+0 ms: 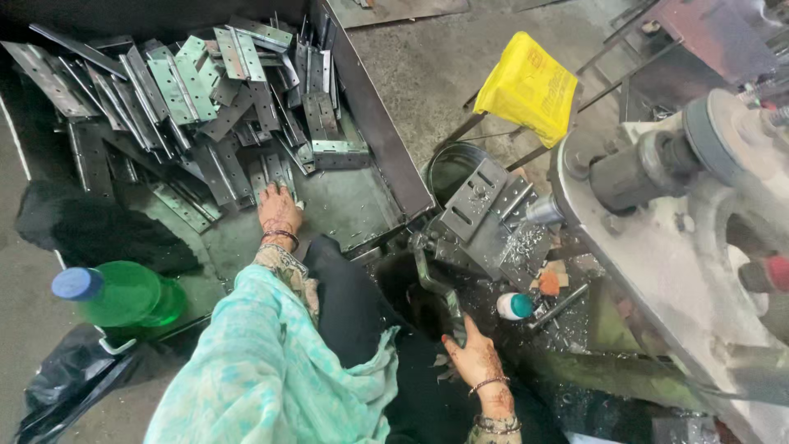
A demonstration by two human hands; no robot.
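My left hand reaches down into a large metal bin and rests on the near edge of a heap of flat metal hinge plates; its fingers touch a plate but whether it grips one I cannot tell. My right hand is closed around the lower end of a dark bent lever handle that leads up to a metal jig block on a machine. Metal shavings lie around the jig.
A green bottle with a blue cap stands at the lower left beside a black bag. A yellow bag hangs on a frame. The grey machine body fills the right. A small teal-capped container lies near the lever.
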